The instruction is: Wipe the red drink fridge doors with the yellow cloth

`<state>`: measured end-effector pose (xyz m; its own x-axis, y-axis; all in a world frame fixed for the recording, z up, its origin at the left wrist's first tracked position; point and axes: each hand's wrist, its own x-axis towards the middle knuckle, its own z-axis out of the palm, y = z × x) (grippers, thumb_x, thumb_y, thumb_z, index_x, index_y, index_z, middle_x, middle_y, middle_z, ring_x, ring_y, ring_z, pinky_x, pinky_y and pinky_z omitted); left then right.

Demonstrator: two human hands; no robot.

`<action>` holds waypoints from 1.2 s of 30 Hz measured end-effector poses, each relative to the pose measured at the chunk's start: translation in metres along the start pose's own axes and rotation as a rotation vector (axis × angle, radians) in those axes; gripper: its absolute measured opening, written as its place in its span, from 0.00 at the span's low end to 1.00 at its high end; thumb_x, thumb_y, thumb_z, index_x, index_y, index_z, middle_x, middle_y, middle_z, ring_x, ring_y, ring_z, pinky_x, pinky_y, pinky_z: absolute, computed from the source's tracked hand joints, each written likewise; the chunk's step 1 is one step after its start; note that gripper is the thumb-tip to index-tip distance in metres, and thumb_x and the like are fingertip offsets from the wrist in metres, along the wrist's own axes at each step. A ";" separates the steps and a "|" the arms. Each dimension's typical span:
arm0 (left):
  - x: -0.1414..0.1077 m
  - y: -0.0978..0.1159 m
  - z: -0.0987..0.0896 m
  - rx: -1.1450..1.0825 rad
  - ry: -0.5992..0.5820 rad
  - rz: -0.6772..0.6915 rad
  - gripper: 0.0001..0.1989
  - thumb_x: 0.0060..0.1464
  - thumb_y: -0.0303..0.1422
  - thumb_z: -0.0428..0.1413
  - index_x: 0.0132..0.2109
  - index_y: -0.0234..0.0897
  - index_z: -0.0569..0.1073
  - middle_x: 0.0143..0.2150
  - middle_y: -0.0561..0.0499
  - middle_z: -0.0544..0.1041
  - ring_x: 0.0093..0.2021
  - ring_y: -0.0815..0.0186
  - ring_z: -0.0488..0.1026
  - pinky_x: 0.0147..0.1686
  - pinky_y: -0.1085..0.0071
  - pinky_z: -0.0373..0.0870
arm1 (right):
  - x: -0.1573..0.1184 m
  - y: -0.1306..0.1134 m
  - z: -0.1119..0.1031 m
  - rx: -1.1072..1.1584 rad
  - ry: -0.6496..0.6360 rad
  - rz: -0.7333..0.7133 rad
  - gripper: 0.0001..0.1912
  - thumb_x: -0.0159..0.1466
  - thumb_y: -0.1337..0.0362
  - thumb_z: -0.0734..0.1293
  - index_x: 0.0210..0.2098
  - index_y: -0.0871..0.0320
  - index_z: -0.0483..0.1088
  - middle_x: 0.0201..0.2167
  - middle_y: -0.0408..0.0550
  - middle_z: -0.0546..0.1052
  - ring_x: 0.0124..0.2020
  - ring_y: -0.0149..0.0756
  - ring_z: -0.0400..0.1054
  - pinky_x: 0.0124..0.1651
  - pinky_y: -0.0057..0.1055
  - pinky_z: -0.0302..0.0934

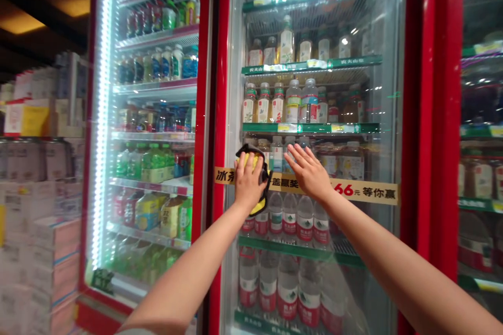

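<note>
My left hand (250, 183) presses a yellow and black cloth (259, 205) against the glass door (387, 104) of a red-framed drinks fridge. The cloth is bunched, and its dark edge sticks out above and beside my fingers. To the right, my right hand (310, 171) holds nothing; its fingers are stretched out flat at the glass. Both hands are at the height of a tan strip (365, 191) with printed characters that runs across the door, and they cover parts of it.
Behind the glass, shelves hold bottled drinks, with large water bottles (287, 293) at the bottom. A second lit fridge (153, 136) stands on the left and another (481, 167) on the right. Stacked boxes (58, 251) stand at the far left.
</note>
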<state>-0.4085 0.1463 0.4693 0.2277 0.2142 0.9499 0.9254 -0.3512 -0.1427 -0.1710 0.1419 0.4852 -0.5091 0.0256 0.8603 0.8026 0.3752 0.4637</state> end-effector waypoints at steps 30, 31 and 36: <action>-0.075 -0.059 -0.006 0.086 -0.069 -0.041 0.35 0.59 0.36 0.58 0.71 0.35 0.60 0.75 0.36 0.57 0.77 0.46 0.43 0.73 0.40 0.46 | -0.010 -0.004 0.000 0.048 0.041 0.009 0.42 0.71 0.71 0.60 0.76 0.46 0.35 0.75 0.49 0.51 0.75 0.43 0.49 0.74 0.52 0.48; -0.081 -0.060 -0.004 0.086 -0.070 -0.041 0.35 0.59 0.36 0.59 0.71 0.35 0.60 0.74 0.36 0.58 0.77 0.46 0.44 0.73 0.40 0.47 | -0.010 -0.004 0.000 0.045 0.042 0.006 0.42 0.71 0.71 0.60 0.76 0.46 0.35 0.75 0.49 0.51 0.75 0.43 0.49 0.74 0.52 0.48; -0.039 -0.068 -0.003 0.064 0.070 -0.160 0.31 0.64 0.40 0.53 0.71 0.36 0.60 0.75 0.38 0.57 0.77 0.49 0.46 0.73 0.46 0.51 | -0.010 -0.004 -0.001 0.030 0.032 0.016 0.43 0.70 0.72 0.60 0.76 0.47 0.34 0.75 0.49 0.51 0.75 0.43 0.49 0.74 0.52 0.48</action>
<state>-0.4814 0.1593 0.4423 0.0565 0.1979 0.9786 0.9660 -0.2585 -0.0035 -0.1689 0.1395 0.4745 -0.4858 0.0026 0.8741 0.8006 0.4027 0.4437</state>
